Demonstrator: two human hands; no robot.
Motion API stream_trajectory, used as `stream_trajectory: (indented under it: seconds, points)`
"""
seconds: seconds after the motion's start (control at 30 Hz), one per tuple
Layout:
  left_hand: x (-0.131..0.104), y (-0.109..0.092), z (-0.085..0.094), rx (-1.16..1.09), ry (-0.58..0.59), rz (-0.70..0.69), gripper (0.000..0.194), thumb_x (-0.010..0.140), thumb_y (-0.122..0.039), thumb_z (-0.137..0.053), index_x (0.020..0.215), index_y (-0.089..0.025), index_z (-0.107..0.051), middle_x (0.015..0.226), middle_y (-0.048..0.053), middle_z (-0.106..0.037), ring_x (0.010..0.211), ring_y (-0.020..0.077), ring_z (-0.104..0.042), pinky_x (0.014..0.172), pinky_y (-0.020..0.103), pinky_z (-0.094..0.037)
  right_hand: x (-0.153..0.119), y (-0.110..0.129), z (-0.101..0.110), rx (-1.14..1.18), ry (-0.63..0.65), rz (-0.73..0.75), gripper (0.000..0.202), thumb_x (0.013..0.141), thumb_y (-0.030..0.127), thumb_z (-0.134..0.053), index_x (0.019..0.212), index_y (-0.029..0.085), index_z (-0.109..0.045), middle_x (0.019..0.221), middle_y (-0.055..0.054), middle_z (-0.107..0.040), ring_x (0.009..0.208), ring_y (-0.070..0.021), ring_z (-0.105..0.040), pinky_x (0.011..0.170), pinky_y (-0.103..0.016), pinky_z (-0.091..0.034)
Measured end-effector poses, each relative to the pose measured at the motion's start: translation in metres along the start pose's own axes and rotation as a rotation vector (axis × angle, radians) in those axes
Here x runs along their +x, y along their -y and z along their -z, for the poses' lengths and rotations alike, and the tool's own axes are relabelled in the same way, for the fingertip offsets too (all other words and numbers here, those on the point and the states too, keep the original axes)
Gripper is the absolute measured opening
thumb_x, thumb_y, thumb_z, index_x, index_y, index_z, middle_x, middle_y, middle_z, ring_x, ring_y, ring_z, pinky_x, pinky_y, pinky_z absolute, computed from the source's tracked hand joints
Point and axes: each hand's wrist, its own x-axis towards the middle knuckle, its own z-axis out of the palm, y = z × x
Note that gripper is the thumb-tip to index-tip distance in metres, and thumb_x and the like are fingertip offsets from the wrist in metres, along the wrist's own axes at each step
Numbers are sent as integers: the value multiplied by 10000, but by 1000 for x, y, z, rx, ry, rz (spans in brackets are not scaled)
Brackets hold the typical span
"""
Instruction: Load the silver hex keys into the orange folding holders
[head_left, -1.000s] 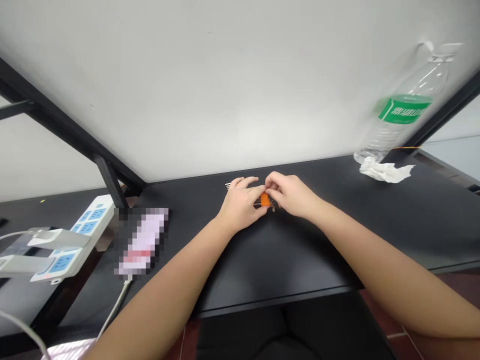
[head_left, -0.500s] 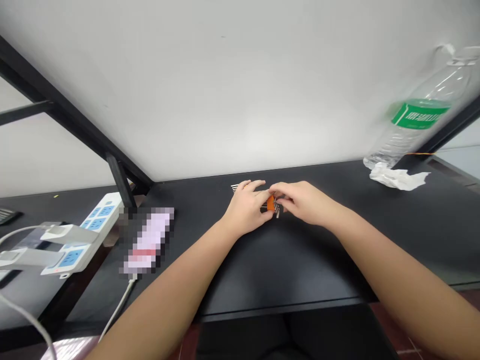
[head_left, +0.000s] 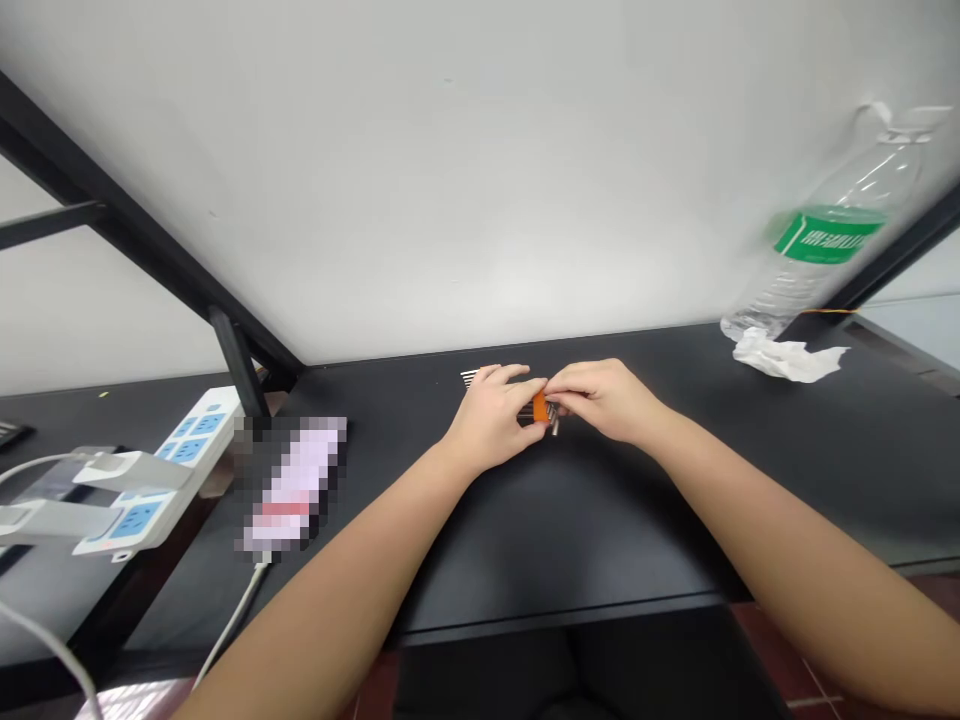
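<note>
An orange holder (head_left: pixel 540 406) with several thin metal rods lies on the black tabletop (head_left: pixel 570 530). The rod tips (head_left: pixel 469 377) stick out on its left, and shorter ends (head_left: pixel 555 424) show on its right. My left hand (head_left: pixel 496 412) is wrapped over the holder, thumb at its near side and fingers at its far side. At its right end, my right hand (head_left: pixel 592 398) pinches with thumb and index finger at a rod end; the fingertips hide most of that piece.
A white power strip (head_left: pixel 176 460) with plugs and a blurred phone (head_left: pixel 292 485) on a cable are at the left. A clear bottle with a green label (head_left: pixel 829 235) and a crumpled tissue (head_left: pixel 787 358) stand at the right, by the wall.
The fingers of my right hand have drawn closer together at the right end of the orange holder. My left hand keeps its hold. The view has shifted slightly.
</note>
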Motion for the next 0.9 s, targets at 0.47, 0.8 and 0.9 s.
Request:
stream_trajectory:
  seconds: [0.47,0.8,0.9]
  points:
    - [0,-1,1,9,-3,-36,391,843,-312,-713,1230,-260,-697,1216,71,-742,1316,304,-593,1145,518,-395,1,-2,-7,402,33,-266,148,882,306,-651,896,214,-767,873,-31,-763,736,-178,-705,718,-301,-575]
    - [1,12,-3,-38,15,-1,516,840,-223,-659,1354,-234,-611,1245,65,-728,1206,257,-654,1130,476,-420,-4,-43,31,-347,123,-289,175,858,288,-680,981,196,-765,1020,-84,-725,867,-221,-669,769,-321,-501]
    - [2,12,-3,-84,40,31,578,828,-204,-656,1394,-242,-545,1238,50,-734,1127,244,-687,1123,477,-426,-3,-57,28,-410,256,-363,148,820,259,-704,945,195,-751,1030,-96,-706,820,-204,-654,709,-295,-483]
